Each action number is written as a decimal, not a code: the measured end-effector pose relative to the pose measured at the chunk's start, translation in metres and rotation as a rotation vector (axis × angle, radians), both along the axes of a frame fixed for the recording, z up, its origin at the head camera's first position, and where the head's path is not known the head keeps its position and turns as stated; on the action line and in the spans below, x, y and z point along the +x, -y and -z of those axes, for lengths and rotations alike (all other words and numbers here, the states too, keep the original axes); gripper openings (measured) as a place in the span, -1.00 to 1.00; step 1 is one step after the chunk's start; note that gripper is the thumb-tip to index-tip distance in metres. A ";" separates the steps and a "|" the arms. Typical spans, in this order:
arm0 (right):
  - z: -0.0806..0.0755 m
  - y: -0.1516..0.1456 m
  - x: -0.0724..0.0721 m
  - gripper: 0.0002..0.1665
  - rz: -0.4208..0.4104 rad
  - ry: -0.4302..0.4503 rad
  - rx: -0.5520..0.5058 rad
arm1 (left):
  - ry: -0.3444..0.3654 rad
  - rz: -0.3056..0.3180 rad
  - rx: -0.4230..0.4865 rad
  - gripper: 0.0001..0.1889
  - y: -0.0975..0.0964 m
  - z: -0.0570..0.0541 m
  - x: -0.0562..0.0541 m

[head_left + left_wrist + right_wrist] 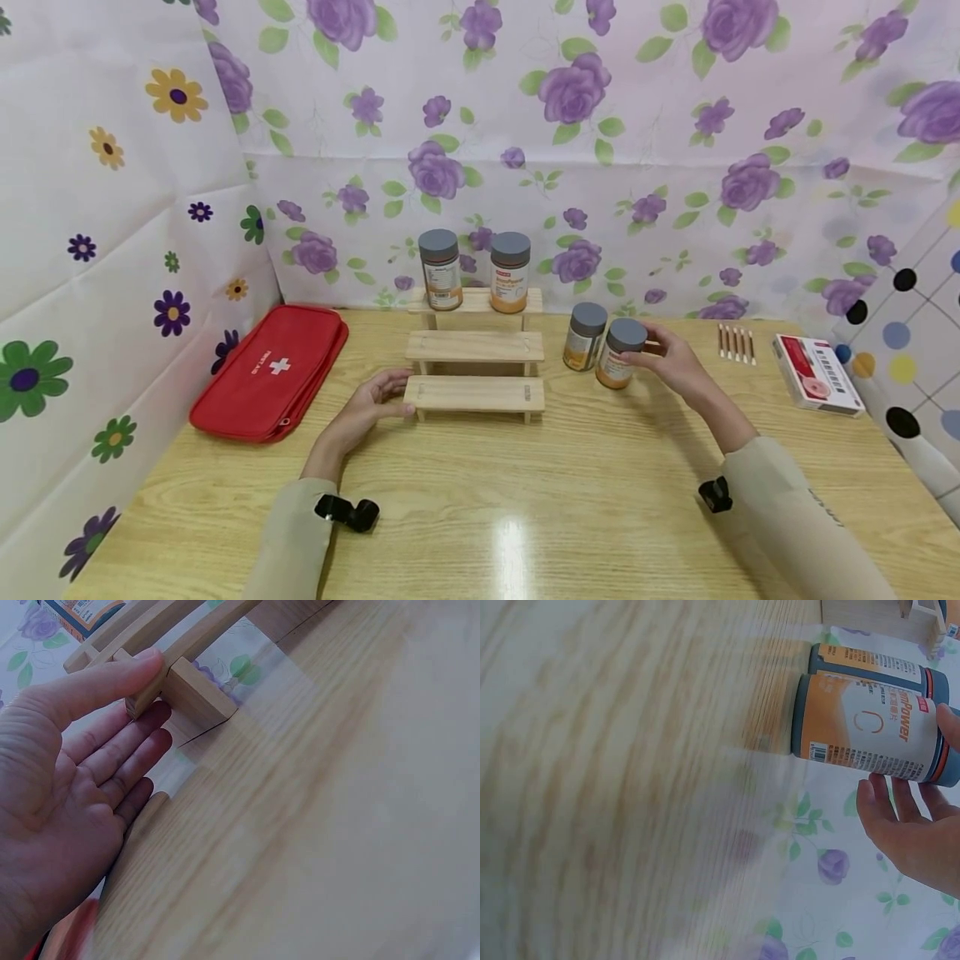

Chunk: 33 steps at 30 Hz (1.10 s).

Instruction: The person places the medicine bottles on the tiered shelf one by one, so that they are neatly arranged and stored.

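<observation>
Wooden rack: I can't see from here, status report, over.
Left hand holding wooden rack by lowest step. Right hand gripping grey-lidded jar. Second jar between it and rack. Two more jars on top step.

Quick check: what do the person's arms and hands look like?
The left hand and right hand are ungloved. The left sleeve and right sleeve are beige; the right has dark markings. Each carries a small black device near its end.

head view: bright, even | white glare on counter (450, 500), bottom centre | soft shadow beside left sleeve (288, 542) | wrist views: dim, bluish; left-wrist lower right blurred
</observation>
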State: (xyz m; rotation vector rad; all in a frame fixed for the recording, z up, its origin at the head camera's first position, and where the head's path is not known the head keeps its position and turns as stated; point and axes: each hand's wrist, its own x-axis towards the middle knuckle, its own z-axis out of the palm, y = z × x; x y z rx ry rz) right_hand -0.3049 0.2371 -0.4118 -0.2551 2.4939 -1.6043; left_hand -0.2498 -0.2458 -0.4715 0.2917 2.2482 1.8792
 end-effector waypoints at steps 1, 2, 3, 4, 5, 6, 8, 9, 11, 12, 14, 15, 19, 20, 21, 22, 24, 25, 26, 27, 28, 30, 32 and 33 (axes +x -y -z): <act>0.000 0.000 0.000 -0.06 0.004 -0.001 0.001 | 0.000 -0.001 0.000 -0.30 0.000 0.000 0.000; 0.000 0.001 0.001 -0.06 0.009 -0.002 0.004 | -0.003 0.002 -0.004 -0.29 0.000 0.000 0.001; 0.000 0.001 0.001 -0.06 0.013 -0.004 0.006 | -0.001 0.000 -0.005 -0.29 0.000 0.000 0.001; -0.001 0.001 0.001 -0.06 0.016 -0.006 0.009 | 0.001 -0.001 -0.005 -0.29 0.000 -0.001 0.001; -0.001 0.001 0.001 -0.05 0.019 -0.009 0.012 | 0.002 -0.003 -0.005 -0.29 0.000 -0.001 0.001; -0.001 0.002 0.001 -0.05 0.023 -0.010 0.016 | 0.003 -0.005 -0.005 -0.29 0.000 -0.001 0.001; -0.002 0.002 0.002 -0.05 0.028 -0.010 0.019 | -0.001 -0.003 -0.008 -0.29 0.000 -0.001 0.001; -0.002 0.002 0.002 -0.05 0.030 -0.009 0.020 | -0.001 -0.003 -0.006 -0.29 0.000 -0.001 0.001; -0.002 0.002 0.002 -0.05 0.039 -0.003 0.018 | -0.009 0.003 -0.007 -0.29 0.000 0.000 0.001; -0.003 0.002 0.003 -0.05 0.044 0.001 0.017 | -0.012 0.004 -0.007 -0.29 0.000 0.000 0.001; -0.003 0.002 0.003 -0.06 0.051 0.008 0.015 | -0.014 0.004 -0.007 -0.29 0.000 0.000 0.001; -0.003 0.003 0.003 -0.06 0.051 0.006 0.019 | -0.020 0.007 -0.010 -0.29 0.000 0.000 0.001; -0.003 0.002 0.004 -0.07 0.059 0.005 0.027 | -0.008 0.002 -0.002 -0.29 -0.001 -0.002 0.001; -0.004 0.002 0.005 -0.06 0.061 0.003 0.029 | -0.006 0.002 0.002 -0.29 -0.001 -0.002 0.001; -0.005 0.001 0.005 -0.06 0.061 0.000 0.030 | -0.009 0.005 0.003 -0.29 -0.001 -0.002 0.000; -0.006 0.000 0.006 -0.05 0.064 0.003 0.028 | -0.006 0.004 0.008 -0.29 -0.001 -0.002 0.000; -0.009 0.000 0.007 -0.03 0.063 -0.001 0.027 | -0.010 0.007 0.010 -0.29 -0.001 -0.002 0.000; -0.011 0.000 0.007 -0.02 0.061 -0.004 0.027 | -0.011 0.009 0.009 -0.29 -0.002 -0.002 -0.001; -0.013 -0.001 0.008 -0.01 0.062 -0.006 0.029 | -0.013 0.010 0.009 -0.29 -0.001 -0.002 -0.001; -0.016 -0.001 0.008 0.00 0.062 -0.006 0.027 | -0.013 0.011 0.009 -0.29 -0.001 -0.002 -0.001; -0.019 -0.001 0.009 0.00 0.062 -0.007 0.023 | -0.011 0.012 0.008 -0.29 -0.001 -0.002 -0.001; -0.025 0.000 0.009 0.01 0.064 -0.010 0.018 | -0.007 0.015 0.006 -0.29 -0.001 -0.001 -0.002; -0.031 0.002 0.009 0.01 0.065 -0.011 0.014 | -0.004 0.012 -0.002 -0.30 0.001 -0.001 -0.001; -0.034 0.004 0.009 0.01 0.063 -0.015 0.011 | 0.000 0.005 -0.008 -0.30 0.002 -0.001 0.000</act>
